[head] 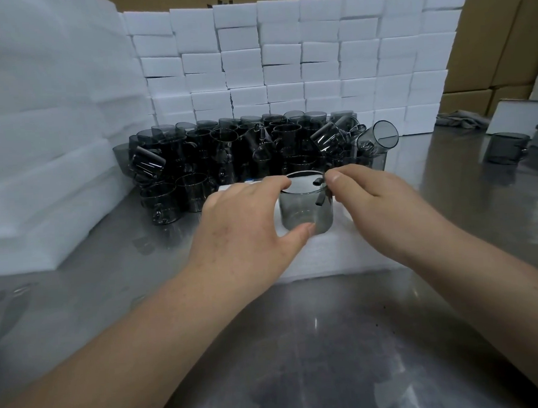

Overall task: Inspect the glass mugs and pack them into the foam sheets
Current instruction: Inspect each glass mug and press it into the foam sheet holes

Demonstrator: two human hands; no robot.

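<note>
A smoky grey glass mug [305, 208] stands upright on a white foam sheet [336, 256] in the middle of the steel table. My left hand [247, 223] grips it, fingers on the far rim and thumb low on the near wall. My right hand [373, 195] pinches the rim beside the dark handle on the mug's right side. Behind them sits a heap of several more grey glass mugs [234, 152], some upright, some tipped.
A wall of stacked white foam blocks [300, 61] rises behind the heap. A tall pile of foam sheets [40, 138] fills the left. One lone grey mug [504, 147] stands at the right on the steel table [331, 341]. Cardboard boxes [502, 35] stand behind.
</note>
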